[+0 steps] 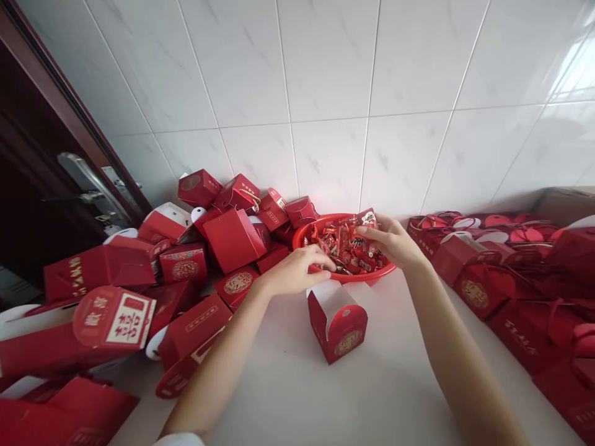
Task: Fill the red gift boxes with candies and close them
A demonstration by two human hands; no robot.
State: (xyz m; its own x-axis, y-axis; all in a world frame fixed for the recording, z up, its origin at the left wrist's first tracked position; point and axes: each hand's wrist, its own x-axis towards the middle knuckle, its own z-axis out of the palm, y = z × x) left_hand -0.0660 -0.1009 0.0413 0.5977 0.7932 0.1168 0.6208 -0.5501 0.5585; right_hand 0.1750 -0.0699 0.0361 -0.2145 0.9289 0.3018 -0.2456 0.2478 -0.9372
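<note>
A red basin (344, 277) full of small red-wrapped candies (346, 248) stands against the tiled wall. Over its left rim reaches my left hand (302, 268), fingers curled down at the candies; what they hold, if anything, is hidden. At the basin's right side, my right hand (390, 240) pinches a red packet with a white pattern (367, 218). Just in front of the basin, an upright red gift box (338, 325) stands with its top open and its white inside showing. Neither hand touches this box.
Many red boxes (235, 240) are heaped on the left of the white table (334, 402). More boxes with cords (525, 328) stand in rows along the right. Behind are a tiled wall (325, 74) and, far left, a dark door with a metal handle (95, 186).
</note>
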